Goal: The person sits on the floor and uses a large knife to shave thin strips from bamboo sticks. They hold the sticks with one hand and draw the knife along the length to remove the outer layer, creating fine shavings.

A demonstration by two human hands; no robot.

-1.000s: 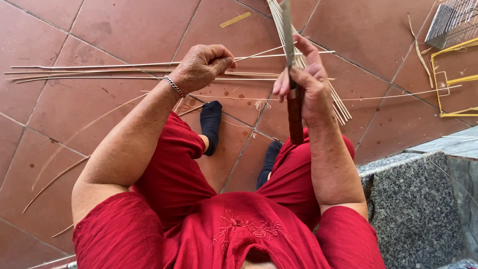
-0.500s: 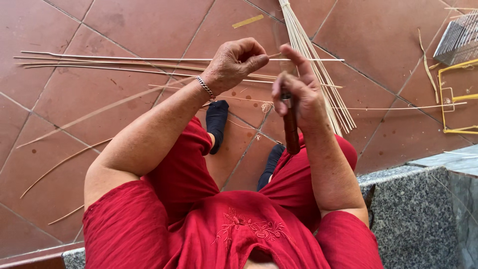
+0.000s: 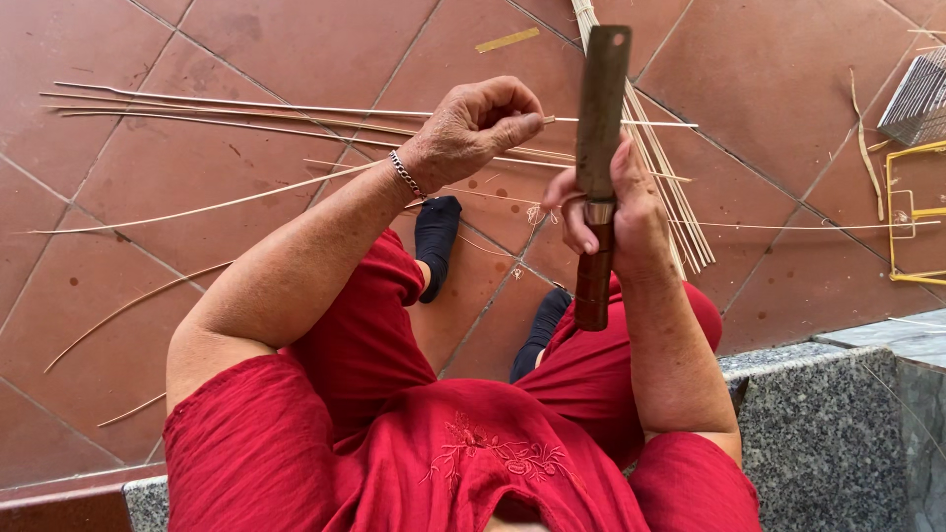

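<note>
Two hands work at frame centre: the left hand pinches a thin bamboo strip, the right hand grips a long-bladed knife upright. The blade could slip toward the pinching fingers. Loose strips litter the tiled floor at upper left; a yellow wire frame sits right.

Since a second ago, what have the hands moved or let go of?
The right hand has swung the knife upright, blade now pointing up in front of the strips. The left hand still pinches a thin strip. The bundle of strips stayed on the floor.
</note>
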